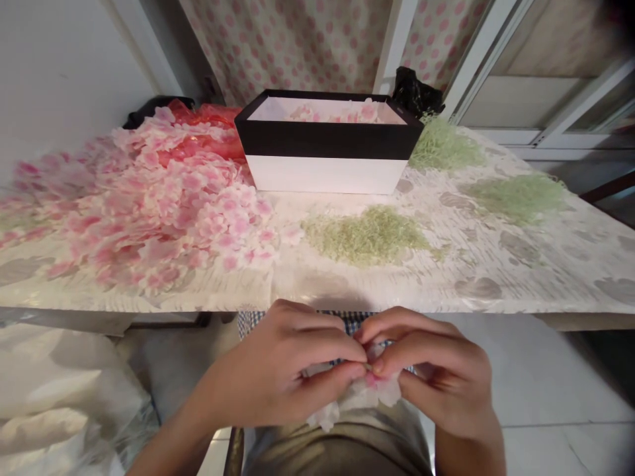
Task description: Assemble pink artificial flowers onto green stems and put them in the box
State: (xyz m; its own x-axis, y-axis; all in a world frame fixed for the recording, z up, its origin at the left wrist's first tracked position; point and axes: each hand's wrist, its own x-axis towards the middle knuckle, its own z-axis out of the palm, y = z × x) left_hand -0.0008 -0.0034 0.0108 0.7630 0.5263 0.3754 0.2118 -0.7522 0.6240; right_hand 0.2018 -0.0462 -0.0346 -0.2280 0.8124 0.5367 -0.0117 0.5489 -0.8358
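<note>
Over the lap, just in front of the table's edge, my left hand (292, 370) and my right hand (436, 370) meet fingertip to fingertip. Both pinch the small greenish centre of a white and pink fabric flower (389, 390), whose petals hang below the fingers. Another pale petal piece (325, 415) shows under my left hand. On the table, a large heap of pink and white petals (169, 205) lies at the left. Nearest my hands on the tabletop is a pile of thin green pieces (372, 235).
A black and white box (327, 173) with pink flowers inside stands at the back centre of the table (347, 287). Two more green piles (444, 145) lie at the right. A black plastic bag (417, 92) is behind the box; white bags (54, 377) sit at lower left.
</note>
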